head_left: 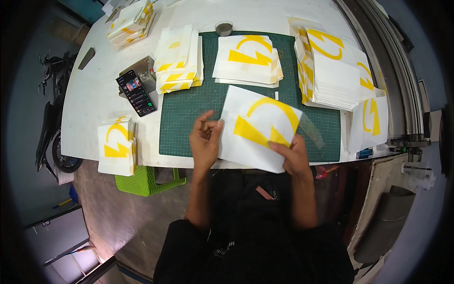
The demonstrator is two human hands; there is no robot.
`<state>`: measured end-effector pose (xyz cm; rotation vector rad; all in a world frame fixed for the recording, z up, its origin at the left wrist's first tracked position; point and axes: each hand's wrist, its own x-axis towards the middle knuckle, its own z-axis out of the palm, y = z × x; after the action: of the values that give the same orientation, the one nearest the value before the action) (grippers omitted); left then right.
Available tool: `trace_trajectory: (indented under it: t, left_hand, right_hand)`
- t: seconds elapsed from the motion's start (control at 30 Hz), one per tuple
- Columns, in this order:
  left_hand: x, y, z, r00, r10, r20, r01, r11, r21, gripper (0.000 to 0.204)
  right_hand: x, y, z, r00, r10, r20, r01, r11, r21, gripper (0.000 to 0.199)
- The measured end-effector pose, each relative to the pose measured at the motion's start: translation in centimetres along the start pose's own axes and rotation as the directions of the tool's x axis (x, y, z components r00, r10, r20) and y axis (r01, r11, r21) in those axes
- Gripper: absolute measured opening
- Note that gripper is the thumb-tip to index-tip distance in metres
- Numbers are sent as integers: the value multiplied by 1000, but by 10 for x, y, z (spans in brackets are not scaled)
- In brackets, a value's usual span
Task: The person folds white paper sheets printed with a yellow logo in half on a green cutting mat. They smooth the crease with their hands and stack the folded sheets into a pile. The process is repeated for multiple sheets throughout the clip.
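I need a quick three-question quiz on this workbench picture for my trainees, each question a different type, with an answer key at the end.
1. Which hand has its thumb at the yellow print on the held white sheet?

2. True or false: the phone lies on top of the green cutting mat.

3. What sits at the mat's far edge?
A) a pair of scissors
B) a small round container
C) a coffee mug

Key
1. The right hand.
2. False; the phone is to the left of the mat.
3. B.
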<state>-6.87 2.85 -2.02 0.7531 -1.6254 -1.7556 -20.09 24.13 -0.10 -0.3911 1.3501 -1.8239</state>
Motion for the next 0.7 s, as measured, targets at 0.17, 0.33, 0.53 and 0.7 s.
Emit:
trace_trajectory:
  t: [0.17,0.33,0.53,0.7]
  left_hand:
    - [-1,13,-2,984,-6,179,19,997,-72,23]
    - [-19,19,5,948,1,318,-8,1000,18,20]
    - [-23,16,22,942,80,327,-157,964,215,16]
    - [-21,32,23,910,144,388,-262,927,269,17]
  right_hand:
    - [-28,25,-13,899,-298,320,-49,659,751,68]
    - [-62,46,-10,984,-53,172,-83,712,698,62]
    - [-54,81,-30,977,25,210,-176,644,745,60]
    - [-41,94,-39,978,55,200,-196,564,802,59]
